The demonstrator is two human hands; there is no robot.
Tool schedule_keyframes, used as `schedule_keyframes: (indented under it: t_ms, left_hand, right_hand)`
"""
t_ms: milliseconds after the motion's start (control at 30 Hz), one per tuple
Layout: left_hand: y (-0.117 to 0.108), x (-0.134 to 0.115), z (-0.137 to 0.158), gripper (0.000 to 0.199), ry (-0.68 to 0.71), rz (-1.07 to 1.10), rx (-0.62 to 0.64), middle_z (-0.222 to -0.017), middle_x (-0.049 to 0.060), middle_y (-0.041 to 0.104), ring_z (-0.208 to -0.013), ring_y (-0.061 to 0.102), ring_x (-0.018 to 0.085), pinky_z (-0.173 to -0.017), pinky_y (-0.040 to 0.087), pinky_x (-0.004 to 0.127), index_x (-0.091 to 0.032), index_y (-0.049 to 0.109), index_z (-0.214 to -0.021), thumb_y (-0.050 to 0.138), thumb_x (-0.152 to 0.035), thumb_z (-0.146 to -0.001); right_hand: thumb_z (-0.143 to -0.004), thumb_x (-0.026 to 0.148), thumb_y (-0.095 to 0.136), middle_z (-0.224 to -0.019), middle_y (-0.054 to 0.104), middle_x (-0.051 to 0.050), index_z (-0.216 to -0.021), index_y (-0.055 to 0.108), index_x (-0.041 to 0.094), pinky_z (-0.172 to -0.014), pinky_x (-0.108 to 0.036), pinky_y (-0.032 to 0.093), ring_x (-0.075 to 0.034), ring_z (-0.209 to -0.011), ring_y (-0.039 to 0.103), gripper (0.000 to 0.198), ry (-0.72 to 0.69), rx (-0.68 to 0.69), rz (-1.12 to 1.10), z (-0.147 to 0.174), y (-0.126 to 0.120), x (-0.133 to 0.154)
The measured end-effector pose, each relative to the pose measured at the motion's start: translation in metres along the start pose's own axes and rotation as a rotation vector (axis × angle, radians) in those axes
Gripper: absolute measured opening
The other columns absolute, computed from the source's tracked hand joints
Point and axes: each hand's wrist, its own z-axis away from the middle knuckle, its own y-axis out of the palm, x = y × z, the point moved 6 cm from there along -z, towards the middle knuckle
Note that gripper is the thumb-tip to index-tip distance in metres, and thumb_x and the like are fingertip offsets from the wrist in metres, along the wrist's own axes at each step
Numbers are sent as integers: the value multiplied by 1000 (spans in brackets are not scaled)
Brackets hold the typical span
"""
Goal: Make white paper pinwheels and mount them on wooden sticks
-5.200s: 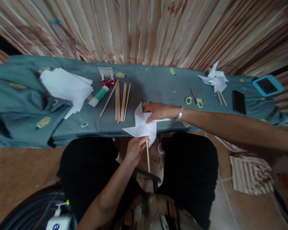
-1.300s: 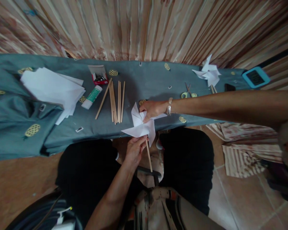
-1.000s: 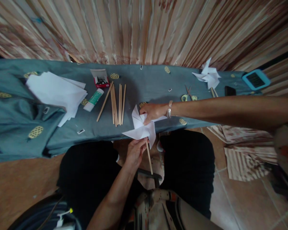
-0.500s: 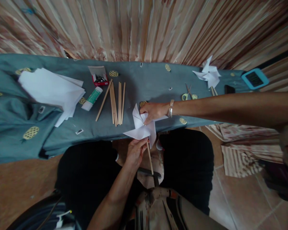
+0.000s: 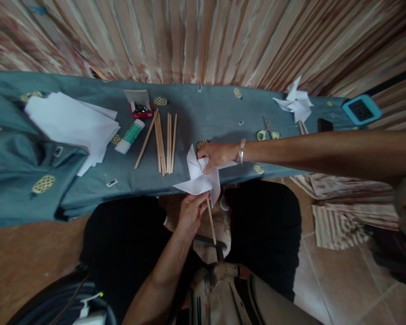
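A white paper pinwheel point(image 5: 199, 184) on a wooden stick point(image 5: 211, 221) is held at the table's front edge, its stick pointing down toward my lap. My left hand point(image 5: 191, 211) is closed beneath the lower blades, gripping the stick near its top. From the right, my right hand point(image 5: 216, 155) reaches over the pinwheel with fingers closed on the paper by the small metal pin at its centre. Part of the blades lies hidden under that hand.
On the cloth-covered table point(image 5: 209, 117) are white paper sheets point(image 5: 71, 122), a glue stick point(image 5: 130, 136), a red box of pins point(image 5: 140, 107), several wooden sticks point(image 5: 159, 144), scissors point(image 5: 267, 131), another pinwheel point(image 5: 296, 104), a dark phone-like object point(image 5: 325, 125) and a blue-framed device point(image 5: 362, 109).
Both hands keep their hold on the pinwheel with almost no movement. The view has shifted slightly, so the table items sit a little higher.
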Motion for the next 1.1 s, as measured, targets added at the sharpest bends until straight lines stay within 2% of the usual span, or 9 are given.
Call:
schedule_keyframes:
  t_ms: [167,500,633,800,1100]
  left_hand:
    - [-1,1,-1,37,-5,7,0,-62,1,71,-58,61,10,-63,48,23,-13,73,-62,94,-22,-33]
    - [1,-1,1,36,-4,10,22,-62,-1,70,-59,60,8,-67,47,22,-14,71,-62,94,-22,-36]
    - [1,0,1,36,-5,16,26,-62,0,70,-59,61,9,-68,48,24,-13,72,-64,94,-20,-37]
    - [-1,0,0,36,-8,21,26,-61,0,70,-58,62,9,-65,48,23,-12,73,-65,94,-20,-37]
    - [1,-2,2,35,20,5,18,-61,0,71,-58,62,9,-64,48,22,-13,72,-60,94,-21,-34]
  right_hand:
    - [-67,22,77,-72,64,1,-81,72,10,-58,-22,35,-14,-70,55,19,11,-26,0,2,0,2]
    - [-67,22,76,-72,66,1,-80,70,13,-56,-22,35,-14,-67,55,16,73,-130,-12,13,2,3]
    - [-66,22,76,-76,69,-1,-81,72,13,-56,-22,36,-15,-67,57,18,78,-109,12,12,-1,6]
    - [-68,23,76,-87,71,-4,-93,74,9,-58,-22,37,-15,-72,57,28,81,-74,47,9,-1,6]
    - [-73,21,74,-89,72,-5,-98,73,6,-59,-22,36,-16,-74,57,29,72,-30,69,12,-1,10]
